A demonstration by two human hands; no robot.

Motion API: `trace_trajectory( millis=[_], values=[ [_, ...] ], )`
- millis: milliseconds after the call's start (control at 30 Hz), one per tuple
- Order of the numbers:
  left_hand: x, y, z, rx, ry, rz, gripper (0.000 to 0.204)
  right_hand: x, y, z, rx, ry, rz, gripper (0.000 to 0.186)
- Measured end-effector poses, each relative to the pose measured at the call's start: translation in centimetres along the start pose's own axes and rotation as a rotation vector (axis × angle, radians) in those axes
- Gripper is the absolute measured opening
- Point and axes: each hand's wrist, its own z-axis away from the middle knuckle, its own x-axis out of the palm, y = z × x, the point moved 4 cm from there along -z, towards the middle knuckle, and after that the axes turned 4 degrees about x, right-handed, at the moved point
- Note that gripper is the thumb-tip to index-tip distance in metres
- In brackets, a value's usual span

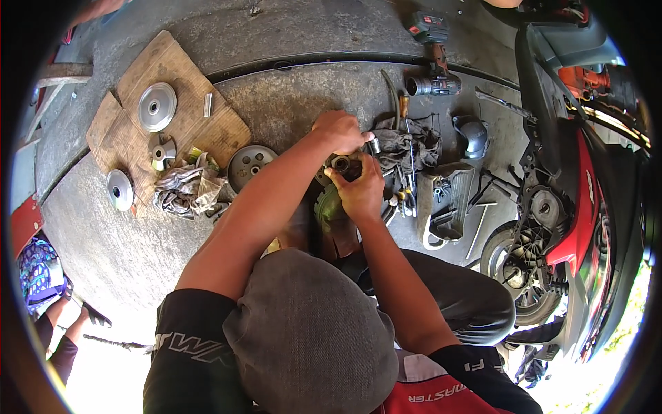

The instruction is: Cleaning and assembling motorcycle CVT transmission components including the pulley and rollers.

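Note:
Both my hands work close together over the ground. My left hand (338, 132) has its fingers curled, with the thumb against a small silver cylinder (374, 145) that looks like a socket. Just below it, my right hand (362, 191) closes thumb and fingers round a dark round metal part (340, 163) with a hole in its middle. Much of that part is hidden by the hands. Under my right hand sits a green piece (329, 209) with a toothed edge. A large metal disc (249, 168) lies left of the hands, partly behind my left forearm.
On cardboard (189, 103) at left lie a silver pulley disc (157, 107) and crumpled plastic (189, 188). Another disc (120, 190) is beside it. To the right are a dark rag (417, 146), a cordless impact wrench (436, 76), a parts-filled cover (448, 200) and a red motorcycle (578, 196).

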Motion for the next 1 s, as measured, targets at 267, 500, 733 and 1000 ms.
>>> trace_trajectory(
  millis=[267, 500, 733, 1000],
  values=[
    [0.1, 0.0, 0.0, 0.026, 0.016, -0.001, 0.069, 0.2, 0.4, 0.1, -0.084, 0.030, -0.005, 0.044],
    [0.3, -0.1, -0.1, 0.009, 0.005, -0.048, 0.068, 0.0, 0.2, -0.3, -0.078, 0.014, 0.154, 0.047],
    [0.3, -0.1, 0.0, 0.021, 0.029, -0.029, 0.067, -1.1, -1.6, 0.6, -0.229, 0.137, 0.250, 0.046],
    [-0.4, 0.3, 0.3, -0.001, -0.006, -0.009, 0.067, -1.8, -0.3, 0.9, -0.191, 0.023, 0.276, 0.047]
  ],
)
